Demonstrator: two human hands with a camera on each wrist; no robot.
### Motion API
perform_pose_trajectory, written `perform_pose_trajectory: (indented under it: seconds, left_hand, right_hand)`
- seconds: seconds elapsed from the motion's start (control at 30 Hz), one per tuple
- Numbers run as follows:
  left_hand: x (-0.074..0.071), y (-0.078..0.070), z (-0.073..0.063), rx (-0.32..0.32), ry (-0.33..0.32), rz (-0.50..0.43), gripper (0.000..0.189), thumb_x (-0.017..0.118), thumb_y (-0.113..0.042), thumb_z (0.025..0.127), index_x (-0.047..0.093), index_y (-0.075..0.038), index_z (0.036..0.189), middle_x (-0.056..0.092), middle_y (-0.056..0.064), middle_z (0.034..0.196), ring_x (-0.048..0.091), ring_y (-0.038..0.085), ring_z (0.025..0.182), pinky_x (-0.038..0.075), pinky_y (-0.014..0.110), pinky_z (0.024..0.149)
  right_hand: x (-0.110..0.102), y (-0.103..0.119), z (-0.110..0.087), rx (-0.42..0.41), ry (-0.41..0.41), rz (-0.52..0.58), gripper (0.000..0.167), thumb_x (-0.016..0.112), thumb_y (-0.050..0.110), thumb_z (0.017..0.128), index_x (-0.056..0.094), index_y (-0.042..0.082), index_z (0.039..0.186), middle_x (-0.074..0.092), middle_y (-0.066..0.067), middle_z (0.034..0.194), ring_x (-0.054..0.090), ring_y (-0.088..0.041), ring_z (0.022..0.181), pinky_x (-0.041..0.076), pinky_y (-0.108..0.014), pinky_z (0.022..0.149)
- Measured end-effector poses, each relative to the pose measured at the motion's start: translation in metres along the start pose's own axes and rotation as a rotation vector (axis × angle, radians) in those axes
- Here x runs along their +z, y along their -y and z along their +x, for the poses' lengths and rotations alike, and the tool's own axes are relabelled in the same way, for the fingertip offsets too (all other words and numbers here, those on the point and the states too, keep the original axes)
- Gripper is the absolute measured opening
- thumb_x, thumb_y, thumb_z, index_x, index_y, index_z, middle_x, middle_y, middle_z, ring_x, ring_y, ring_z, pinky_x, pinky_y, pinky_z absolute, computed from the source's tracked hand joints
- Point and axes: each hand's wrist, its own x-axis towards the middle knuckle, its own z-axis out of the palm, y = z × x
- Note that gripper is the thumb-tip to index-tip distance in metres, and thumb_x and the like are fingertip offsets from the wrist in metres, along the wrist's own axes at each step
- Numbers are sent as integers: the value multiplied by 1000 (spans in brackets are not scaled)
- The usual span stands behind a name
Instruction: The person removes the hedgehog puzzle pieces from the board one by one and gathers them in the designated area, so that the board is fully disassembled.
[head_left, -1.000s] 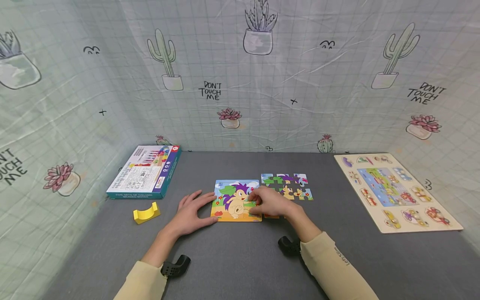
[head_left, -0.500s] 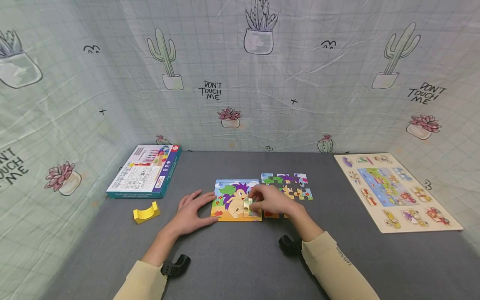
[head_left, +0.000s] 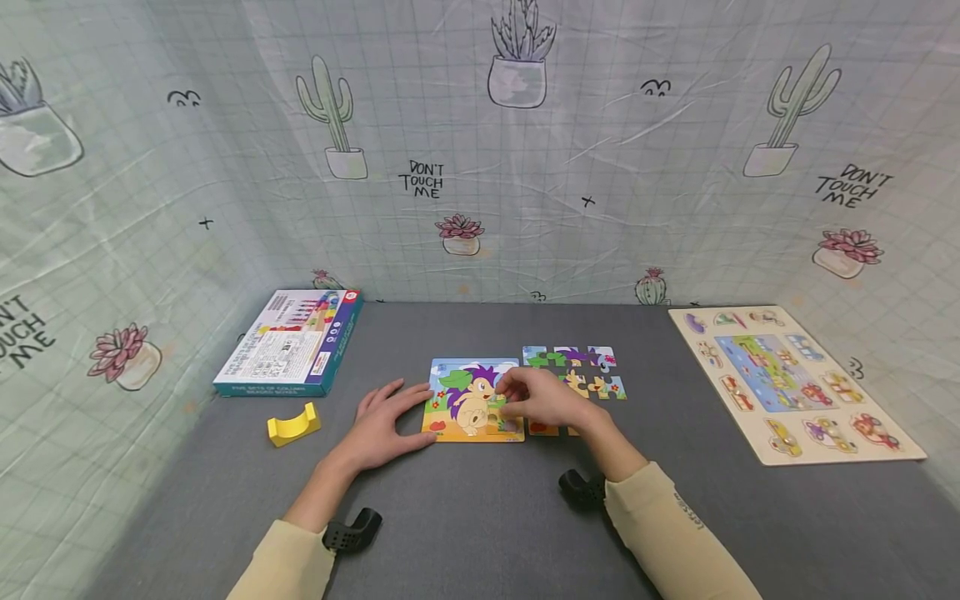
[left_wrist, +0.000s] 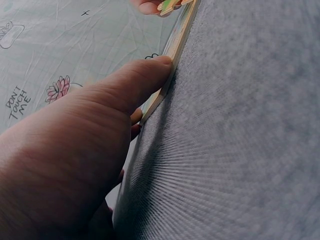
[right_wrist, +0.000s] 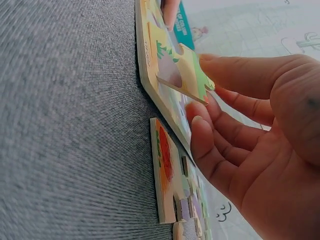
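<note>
A puzzle board (head_left: 465,408) with a purple-haired hedgehog picture lies mid-table. My right hand (head_left: 546,400) is over its right side. Thumb and fingers of the right hand (right_wrist: 255,115) pinch a puzzle piece (right_wrist: 187,70), tilted close over the board's lower right corner in the right wrist view. My left hand (head_left: 384,427) rests at the board's left side, fingers spread. In the left wrist view the thumb of that hand (left_wrist: 85,135) presses the board's wooden edge (left_wrist: 181,40).
Loose puzzle pieces (head_left: 576,358) lie just right of the board, partly hidden by the right hand. A yellow curved block (head_left: 293,427) and a boxed toy set (head_left: 288,346) are at the left. A wooden peg-style picture board (head_left: 795,379) lies at the right.
The piece under my right hand showed pale with glare half a second ago; now it looks tilted differently over the lower right corner. The left hand keeps its place.
</note>
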Motion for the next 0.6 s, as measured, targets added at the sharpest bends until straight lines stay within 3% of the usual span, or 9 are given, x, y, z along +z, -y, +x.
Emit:
perform_pose_trajectory:
  seconds: [0.6]
  left_hand:
    - [1,0,-1,18,-11,1,67,78,-44,87,58,-14,144,50,7,151,25,41,146,8,66,112]
  right_hand:
    - [1,-3,0,-19,-1,41,19,71,3,94,63,4,111,64,0,93,61,-16,85,52,-32,76]
